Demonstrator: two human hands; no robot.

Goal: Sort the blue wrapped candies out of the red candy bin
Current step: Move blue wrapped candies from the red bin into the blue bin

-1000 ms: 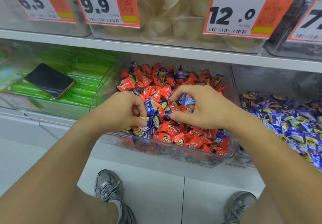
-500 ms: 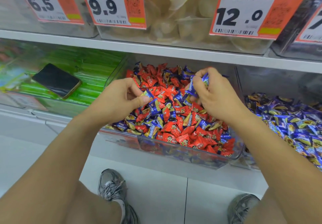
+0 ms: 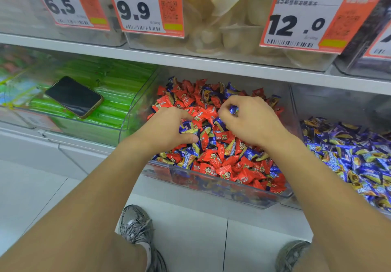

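Observation:
A clear plastic bin (image 3: 220, 184) on the lower shelf holds red wrapped candies (image 3: 213, 159) mixed with blue wrapped candies (image 3: 249, 154). My left hand (image 3: 167, 129) sits over the bin's left side, fingers curled round several blue candies (image 3: 187, 126). Over the middle of the bin, my right hand (image 3: 251, 121) is curled and holds blue candies (image 3: 232, 110) between fingers and thumb. To the right stands a second clear bin (image 3: 296, 111) filled with blue candies (image 3: 357, 157).
A black phone (image 3: 74, 96) lies on green packets in the clear bin (image 3: 127, 121) at left. Price tags (image 3: 143, 7) hang from the upper shelf (image 3: 190, 62) close above the bins. My shoes (image 3: 135, 227) stand on the white floor below.
My right hand has come back down from its raised position toward the candies, still holding blue ones. My left hand has closed over more blue candies at the bin's left.

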